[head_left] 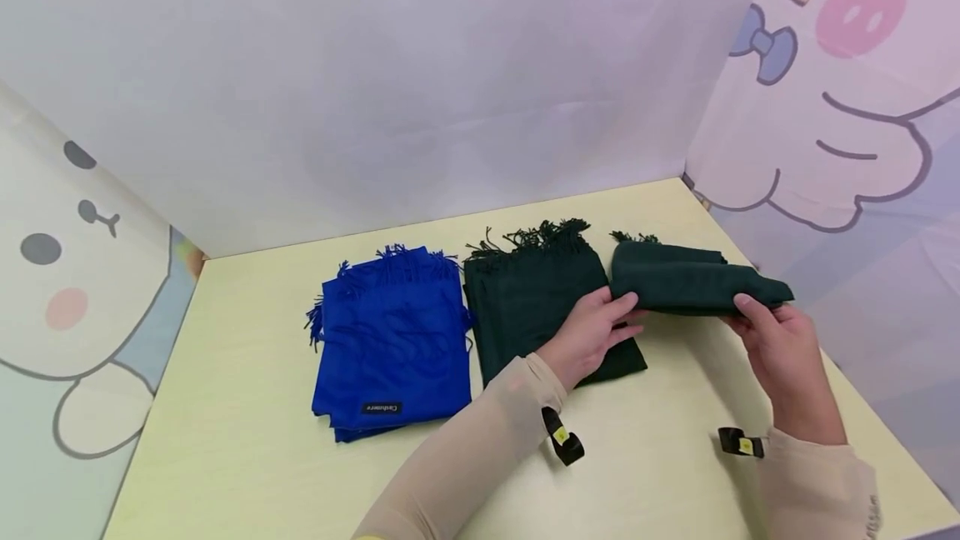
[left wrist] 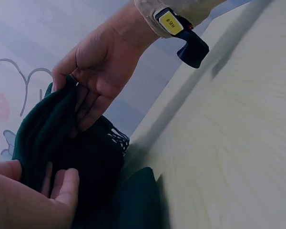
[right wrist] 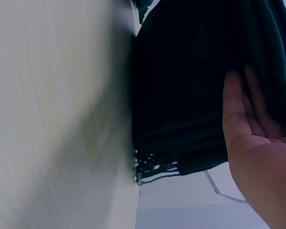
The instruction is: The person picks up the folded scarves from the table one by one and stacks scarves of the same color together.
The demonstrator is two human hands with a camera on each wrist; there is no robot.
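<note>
A folded dark green scarf [head_left: 690, 277] with a short fringe is held between both hands at the right of the table, its near edge lifted. My left hand [head_left: 592, 332] pinches its left corner, thumb on top and fingers beneath. At the other end my right hand [head_left: 787, 361] grips the right corner in the same way. The left wrist view shows both hands on the layered edge of the scarf [left wrist: 43, 129]. From the right wrist, the scarf's underside [right wrist: 181, 86] hangs down to its fringe, with my right hand's fingers [right wrist: 236, 105] against the cloth.
Left of the held scarf lies another folded dark green scarf [head_left: 525, 298], partly covered by my left hand. Beside it is a folded blue scarf [head_left: 390, 340] with a black label. The pale table [head_left: 225, 440] meets a white back wall [head_left: 420, 107] and cartoon-printed side walls.
</note>
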